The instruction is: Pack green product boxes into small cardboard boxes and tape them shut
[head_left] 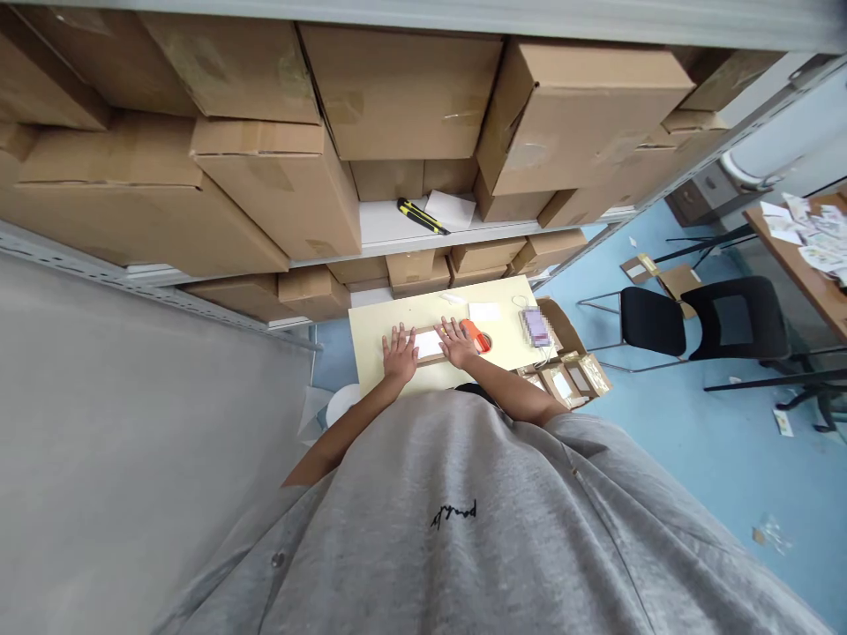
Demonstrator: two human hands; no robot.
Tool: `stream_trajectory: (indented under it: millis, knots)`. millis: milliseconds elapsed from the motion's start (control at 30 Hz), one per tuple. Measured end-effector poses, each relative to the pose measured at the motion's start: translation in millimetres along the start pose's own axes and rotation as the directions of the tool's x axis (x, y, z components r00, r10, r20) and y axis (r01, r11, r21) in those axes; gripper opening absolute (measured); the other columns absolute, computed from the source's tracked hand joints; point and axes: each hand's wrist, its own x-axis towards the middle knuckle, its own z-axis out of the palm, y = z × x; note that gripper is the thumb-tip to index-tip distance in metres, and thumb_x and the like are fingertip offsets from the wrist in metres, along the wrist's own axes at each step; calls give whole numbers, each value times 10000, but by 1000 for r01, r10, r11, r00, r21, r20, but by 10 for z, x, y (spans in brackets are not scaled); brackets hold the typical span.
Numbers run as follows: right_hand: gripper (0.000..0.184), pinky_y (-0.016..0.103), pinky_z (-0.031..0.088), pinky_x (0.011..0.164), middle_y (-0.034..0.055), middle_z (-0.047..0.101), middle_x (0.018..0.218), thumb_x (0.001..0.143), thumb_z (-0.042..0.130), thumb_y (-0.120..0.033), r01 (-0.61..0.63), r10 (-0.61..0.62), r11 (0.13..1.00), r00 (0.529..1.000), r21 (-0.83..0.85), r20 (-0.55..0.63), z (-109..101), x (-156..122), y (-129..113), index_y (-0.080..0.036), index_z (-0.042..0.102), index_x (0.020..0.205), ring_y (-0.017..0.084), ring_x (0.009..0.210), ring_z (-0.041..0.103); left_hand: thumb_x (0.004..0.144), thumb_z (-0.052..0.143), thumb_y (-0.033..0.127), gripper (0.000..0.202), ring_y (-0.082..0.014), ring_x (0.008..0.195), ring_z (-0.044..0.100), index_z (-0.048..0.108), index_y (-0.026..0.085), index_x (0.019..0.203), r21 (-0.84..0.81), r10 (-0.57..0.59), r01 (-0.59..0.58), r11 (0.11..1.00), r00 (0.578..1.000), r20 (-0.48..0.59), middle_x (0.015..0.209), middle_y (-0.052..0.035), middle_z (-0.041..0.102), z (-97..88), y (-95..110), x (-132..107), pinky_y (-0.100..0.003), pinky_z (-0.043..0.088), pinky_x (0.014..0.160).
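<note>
Left grip released, fingers spread, palm down on the left edge of the packet. Right grip released too, flat, with fingertips on the packet's right edge. Neither clenched, neither grasping anything.

The packet: a flat kraft mailer with a white label on top, lying on a pale yellow worktop, between the two grips. Just right of the packet, an orange dispenser, partly under the right grip's heel. Just beyond the packet, a white sheet, apart from it. Further right of the packet, a pixelated phone at the worktop's edge, then more kraft mailers in an open carton.

Well beyond the packet, metal shelving packed with cartons. On one shelf, a yellow-and-black utility knife beside a paper slip. Far right of the packet, a black chair on a blue floor.
</note>
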Motion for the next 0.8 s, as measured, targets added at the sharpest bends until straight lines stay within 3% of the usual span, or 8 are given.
stream_trajectory:
  millis: [133, 200, 267, 400, 567, 633, 733, 800]
  knots:
    - [682, 557, 149, 1293, 117, -17, 1792, 1096, 336, -476, -235, 238, 966, 971, 112, -13, 67, 70, -94, -254, 165, 1718, 350, 1647, 40, 1024, 462, 479, 801, -349, 1652, 53, 196, 126, 1692, -140, -234, 219, 966, 968, -94, 1771, -214, 67, 87, 61, -14, -581, 134, 1307]
    - [711, 543, 219, 1273, 164, -9, 1785, 1093, 338, -505, -318, 323, 931, 946, 179, -1, 99, 99, -129, -243, 132, 1722, 366, 1635, 136, 1010, 486, 524, 889, -385, 1633, 150, 130, 62, 1681, -266, -359, 326, 907, 929, -88, 1735, -290, 158, 115, 83, -18, -568, 224, 1287]
    - [724, 537, 303, 1235, 203, 64, 1775, 1089, 349, -513, -356, 361, 905, 932, 234, 23, 128, 122, -145, -251, 119, 1723, 381, 1588, 292, 1001, 496, 541, 889, -415, 1601, 243, 167, 33, 1652, -361, -440, 399, 843, 897, -37, 1681, -332, 277, 127, 101, -3, -573, 277, 1263]
    - [711, 508, 429, 1143, 236, 300, 1700, 1089, 332, -504, -373, 387, 868, 922, 328, 25, 178, 173, -122, -264, 123, 1725, 376, 1399, 564, 1004, 518, 498, 724, -365, 1521, 421, 318, 111, 1582, -459, -502, 453, 765, 865, 17, 1590, -268, 475, 112, 127, 48, -506, 385, 1201]
    - [798, 465, 484, 1072, 266, 536, 1522, 1077, 373, -526, -442, 492, 761, 870, 475, 22, 186, 245, -104, -155, 88, 1723, 364, 1249, 670, 1031, 465, 528, 680, -348, 1373, 587, 283, 174, 1583, -449, -515, 505, 737, 850, 111, 1556, -214, 538, 92, 143, 46, -469, 486, 1070]
    - [800, 448, 495, 1054, 246, 615, 1446, 1062, 450, -528, -465, 531, 727, 847, 506, 17, 162, 249, -118, -136, 179, 1705, 357, 1225, 680, 1037, 443, 554, 678, -347, 1360, 601, 298, 180, 1583, -431, -536, 517, 739, 840, 89, 1543, -201, 560, 106, 148, 30, -452, 495, 1053]
    - [684, 400, 508, 1014, 219, 721, 1272, 1038, 547, -521, -509, 565, 695, 824, 508, 52, 99, 203, -132, -107, 438, 1571, 340, 1171, 699, 1032, 438, 601, 689, -321, 1364, 611, 346, 194, 1580, -404, -584, 539, 739, 811, 13, 1516, -179, 597, 128, 174, -3, -399, 510, 1035]
    - [621, 364, 511, 985, 204, 737, 1234, 1035, 568, -532, -518, 575, 684, 816, 514, 58, 41, 132, -119, -109, 510, 1486, 322, 1158, 703, 1026, 432, 629, 699, -323, 1354, 622, 376, 202, 1577, -377, -585, 534, 757, 811, -26, 1497, -176, 616, 111, 221, -31, -398, 517, 1025]
